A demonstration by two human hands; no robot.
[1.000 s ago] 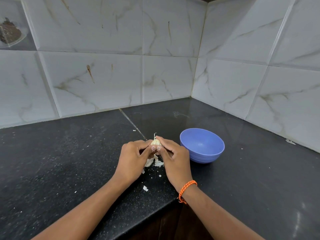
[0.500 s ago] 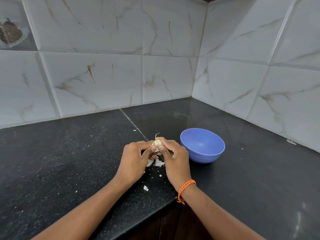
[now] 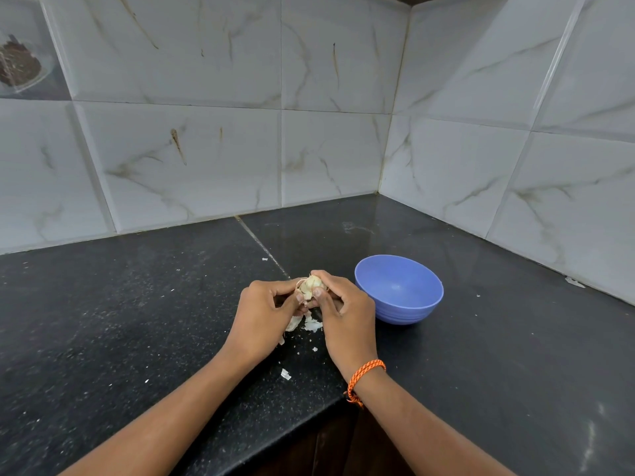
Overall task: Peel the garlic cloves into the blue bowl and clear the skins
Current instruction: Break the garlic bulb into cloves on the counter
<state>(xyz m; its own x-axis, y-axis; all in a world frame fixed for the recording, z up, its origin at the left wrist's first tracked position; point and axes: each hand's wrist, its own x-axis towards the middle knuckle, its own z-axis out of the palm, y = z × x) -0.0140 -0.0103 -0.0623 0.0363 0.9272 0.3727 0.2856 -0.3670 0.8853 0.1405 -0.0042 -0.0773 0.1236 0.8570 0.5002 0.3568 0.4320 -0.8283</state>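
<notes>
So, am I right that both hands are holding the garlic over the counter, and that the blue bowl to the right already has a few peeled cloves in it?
Not quite: the blue bowl is empty in the head view, with no cloves inside. The rest holds: the left hand and right hand both hold the garlic over the counter, with the bowl to their right.

1. I see even, soft, fairly bright light.
2. Faint glare sits on the black counter (image 3: 360, 228) near the corner.
3. Wall tiles (image 3: 206, 149) bow at the edges; focus stays sharp.
</notes>
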